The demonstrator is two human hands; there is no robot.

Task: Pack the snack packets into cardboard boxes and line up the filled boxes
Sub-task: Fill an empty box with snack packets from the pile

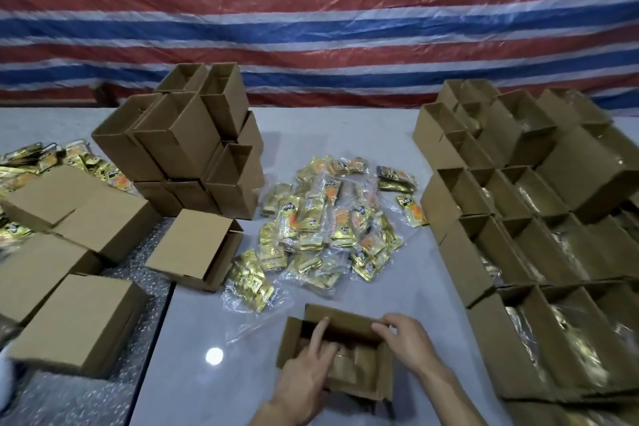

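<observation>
Locate the open box (pixel 335 353) at the near edge of the table (pixel 207 339), directly in front, long axis running left to right, mouth facing up. Note the left hand (pixel 307 370) set inside it, index and middle fingers straight and pressed toward the far inner wall, holding nothing. Note the right hand (pixel 404 339) at the far right corner, fingers curled over the rim and gripping it. Treat the interior as probably free of packets: dim, with only brown folded cardboard discernible. Find the snack packets (pixel 328 228) in a loose heap straight ahead, beyond the far wall of the open box and not touching it. Find the nearest bagged bundle (pixel 252 287) off the far left corner, closer to the left hand than to the right. Expect the coming reach to go forward, away from the body. See the filled boxes (pixel 539 252) in touching rows at right, mouths up, gold contents showing. See the stacked empty boxes (pixel 193 142) at left rear, and further boxes (pixel 79 218) lying on their sides at left, contents not visible.
</observation>
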